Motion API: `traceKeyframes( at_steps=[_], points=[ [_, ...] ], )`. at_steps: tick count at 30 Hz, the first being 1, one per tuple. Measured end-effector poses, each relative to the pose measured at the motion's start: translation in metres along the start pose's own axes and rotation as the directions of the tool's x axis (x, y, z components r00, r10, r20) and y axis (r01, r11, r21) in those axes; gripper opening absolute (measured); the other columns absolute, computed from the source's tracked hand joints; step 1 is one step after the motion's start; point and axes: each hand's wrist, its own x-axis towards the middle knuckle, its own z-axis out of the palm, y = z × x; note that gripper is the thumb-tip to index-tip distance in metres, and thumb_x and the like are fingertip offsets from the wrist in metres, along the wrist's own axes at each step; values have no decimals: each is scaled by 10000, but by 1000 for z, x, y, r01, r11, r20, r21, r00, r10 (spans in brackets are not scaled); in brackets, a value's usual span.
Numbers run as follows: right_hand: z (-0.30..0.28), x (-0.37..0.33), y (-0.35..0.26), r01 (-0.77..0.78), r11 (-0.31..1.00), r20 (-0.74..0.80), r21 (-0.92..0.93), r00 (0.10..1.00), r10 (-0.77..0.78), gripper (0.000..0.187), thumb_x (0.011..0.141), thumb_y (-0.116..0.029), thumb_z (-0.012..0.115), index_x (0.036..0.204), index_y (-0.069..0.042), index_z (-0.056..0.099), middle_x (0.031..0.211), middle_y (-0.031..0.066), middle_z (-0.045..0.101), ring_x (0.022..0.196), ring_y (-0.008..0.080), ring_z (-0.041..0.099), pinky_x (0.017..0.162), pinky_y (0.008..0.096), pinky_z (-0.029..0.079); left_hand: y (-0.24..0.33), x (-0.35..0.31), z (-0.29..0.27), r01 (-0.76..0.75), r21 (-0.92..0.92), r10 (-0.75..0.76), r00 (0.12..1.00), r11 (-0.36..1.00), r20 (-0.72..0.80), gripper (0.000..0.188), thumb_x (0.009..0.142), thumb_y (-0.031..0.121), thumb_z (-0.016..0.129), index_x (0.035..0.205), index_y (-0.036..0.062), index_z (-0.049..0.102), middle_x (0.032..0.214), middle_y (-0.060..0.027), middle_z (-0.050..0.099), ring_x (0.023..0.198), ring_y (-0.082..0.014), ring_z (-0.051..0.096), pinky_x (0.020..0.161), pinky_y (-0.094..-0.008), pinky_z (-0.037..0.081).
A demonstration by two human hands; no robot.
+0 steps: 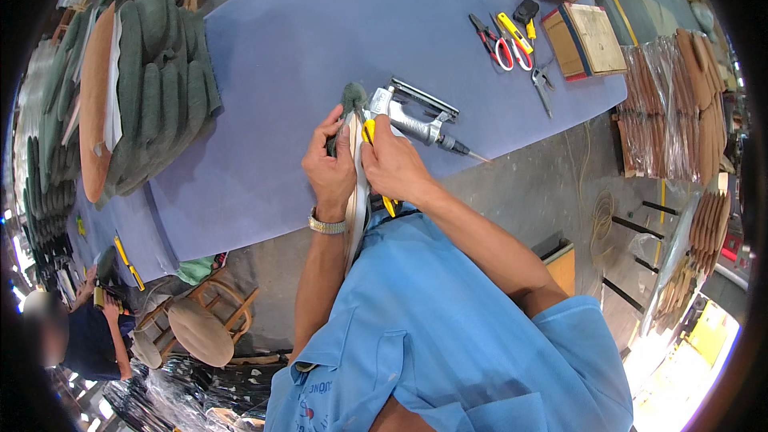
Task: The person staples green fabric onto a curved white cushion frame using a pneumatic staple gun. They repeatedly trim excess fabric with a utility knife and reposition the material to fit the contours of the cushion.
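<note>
Edge-on between my hands stands a thin upholstered panel [358,168], with green fabric at its top and pale edges below, its lower end against my body. My left hand [330,164] is closed round the panel's upper left side, pinching the green fabric [354,96]. On the other side, my right hand [394,162] grips a yellow cutter [368,130] close against the panel's edge; its tip is too small to make out. Just beyond the right hand, a silver air staple gun [412,118] lies on the blue-covered table [280,48], its hose fitting toward the table edge.
Green padded panels [164,88] are stacked at the left. Red-handled scissors [504,54], pliers [482,30], a yellow knife [514,32] and an air blow gun [542,90] lie at the right beside a cardboard box [588,40]. A co-worker [92,328] is at lower left, near a wooden chair [204,328].
</note>
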Motion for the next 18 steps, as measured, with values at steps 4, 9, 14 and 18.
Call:
traceKeyframes(
  at_steps=[4, 9, 14, 18],
  points=[
    [1, 1, 0, 1, 1000, -15, 2, 1000, -1, 340, 966, -144, 513, 1154, 104, 376, 826, 373, 662, 846, 581, 657, 780, 644, 494, 0, 1, -2, -18, 33, 18, 1000, 999, 7, 90, 980, 23, 668, 1052, -31, 672, 1300, -168, 732, 1130, -219, 709, 970, -352, 542],
    [-12, 1, -11, -20, 999, 52, 33, 998, 19, 310, 979, -129, 496, 1146, 104, 376, 788, 326, 672, 653, 465, 693, 652, 556, 550, 2, 0, 0, -24, 58, 23, 1000, 998, 7, 88, 978, 17, 664, 1049, -35, 669, 1291, -177, 734, 1165, -245, 709, 986, -361, 540],
    [-21, -2, -11, -29, 991, 106, 133, 994, 15, 298, 1014, -125, 472, 1151, 112, 356, 724, 239, 656, 500, 302, 678, 495, 430, 554, 9, -3, 7, 0, 38, 1, 1000, 999, -4, 84, 981, 25, 665, 1040, -36, 661, 1284, -188, 734, 1199, -266, 702, 1002, -366, 537],
    [-22, -1, -6, -32, 985, 142, 167, 990, 9, 301, 1022, -118, 463, 1168, 119, 345, 712, 207, 640, 493, 277, 669, 468, 416, 543, 7, -4, 13, 19, 30, -18, 1000, 999, -21, 89, 998, 50, 659, 1010, -37, 647, 1269, -189, 740, 1163, -246, 705, 988, -358, 538]
  ],
)
